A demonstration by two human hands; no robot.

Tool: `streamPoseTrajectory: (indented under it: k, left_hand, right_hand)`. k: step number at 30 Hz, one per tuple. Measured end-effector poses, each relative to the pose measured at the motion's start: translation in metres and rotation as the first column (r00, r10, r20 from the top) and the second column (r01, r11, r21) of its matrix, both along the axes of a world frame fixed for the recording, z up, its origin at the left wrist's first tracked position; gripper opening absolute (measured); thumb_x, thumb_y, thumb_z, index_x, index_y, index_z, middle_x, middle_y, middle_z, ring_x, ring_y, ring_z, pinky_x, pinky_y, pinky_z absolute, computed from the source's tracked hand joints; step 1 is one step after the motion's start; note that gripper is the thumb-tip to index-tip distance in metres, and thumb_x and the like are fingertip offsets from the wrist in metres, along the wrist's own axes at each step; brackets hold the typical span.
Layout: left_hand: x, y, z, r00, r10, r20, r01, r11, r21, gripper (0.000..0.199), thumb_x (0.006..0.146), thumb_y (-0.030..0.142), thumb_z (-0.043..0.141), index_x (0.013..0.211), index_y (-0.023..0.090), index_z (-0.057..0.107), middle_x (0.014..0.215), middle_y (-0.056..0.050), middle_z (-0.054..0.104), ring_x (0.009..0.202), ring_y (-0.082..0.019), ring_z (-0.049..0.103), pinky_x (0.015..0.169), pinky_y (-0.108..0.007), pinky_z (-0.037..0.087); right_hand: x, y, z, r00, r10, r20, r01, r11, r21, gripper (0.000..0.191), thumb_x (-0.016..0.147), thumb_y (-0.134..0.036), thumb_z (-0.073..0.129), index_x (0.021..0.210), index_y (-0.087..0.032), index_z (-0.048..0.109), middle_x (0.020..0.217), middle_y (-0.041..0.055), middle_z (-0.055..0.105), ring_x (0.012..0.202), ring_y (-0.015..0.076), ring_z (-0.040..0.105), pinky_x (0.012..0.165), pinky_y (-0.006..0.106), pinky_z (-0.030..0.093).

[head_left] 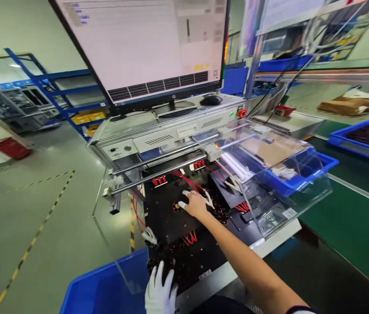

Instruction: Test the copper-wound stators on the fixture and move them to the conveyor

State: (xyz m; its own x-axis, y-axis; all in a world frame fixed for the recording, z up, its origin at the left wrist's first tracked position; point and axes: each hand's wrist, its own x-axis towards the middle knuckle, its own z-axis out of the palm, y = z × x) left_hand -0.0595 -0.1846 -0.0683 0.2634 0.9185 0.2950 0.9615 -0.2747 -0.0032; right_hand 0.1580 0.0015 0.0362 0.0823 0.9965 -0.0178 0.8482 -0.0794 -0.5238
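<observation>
Item: small round part [177, 206], dark rim, copper-coloured flecks, yellowish centre; one. Location: on the left black panel [163, 218], nearer its left edge than its front. Orientation: round face up; outline circular, so no long axis or pointing direction can be told.

Right hand [196, 204]: white covers on thumb and forefinger; digits parted, gripping nothing visible, thumb tip just beside the part. Contact cannot be told.

Left hand [160, 291]: white glove, fingers spread at a heap of dark parts [160, 255] by the worktop's front left corner; whether it grips one is hidden.

Progress, judged: one part placed on the panel, its seating uncertain; many loose, in this heap and a second pile [220, 214] at the panel's right edge. Which are finished cannot be told.

Adjacent: red wires [190, 238], panel's front edge; blue bin [106, 285], below the worktop's left edge.
</observation>
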Motion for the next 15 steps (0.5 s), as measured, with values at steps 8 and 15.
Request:
streamPoseTrajectory:
  k: [8, 15]
  left_hand:
    - [0.015, 0.018, -0.012, 0.977, -0.211, 0.025, 0.21, 0.976, 0.062, 0.043, 0.059, 0.017, 0.066, 0.099, 0.033, 0.064, 0.12, -0.004, 0.057, 0.111, -0.028, 0.05, 0.089, -0.04, 0.04]
    - [0.028, 0.042, -0.019, 0.893, -0.45, -0.021, 0.45, 0.891, 0.052, 0.037, 0.056, 0.017, 0.067, 0.089, 0.034, 0.065, 0.117, -0.001, 0.059, 0.108, -0.027, 0.052, 0.091, -0.04, 0.039]
  right_hand:
    - [-0.012, 0.0, 0.017, 0.992, 0.094, -0.087, -0.104, 0.988, -0.112, 0.03, 0.077, -0.029, 0.049, 0.104, -0.021, 0.06, 0.095, 0.0069, 0.066, 0.09, 0.0212, 0.06, 0.076, 0.031, 0.044]
    - [0.115, -0.221, 0.017, 0.777, 0.177, -0.604, -0.18, 0.982, 0.056, 0.031, 0.075, -0.04, 0.047, 0.1, -0.032, 0.063, 0.089, 0.0041, 0.067, 0.07, 0.0184, 0.062, 0.06, 0.028, 0.049]
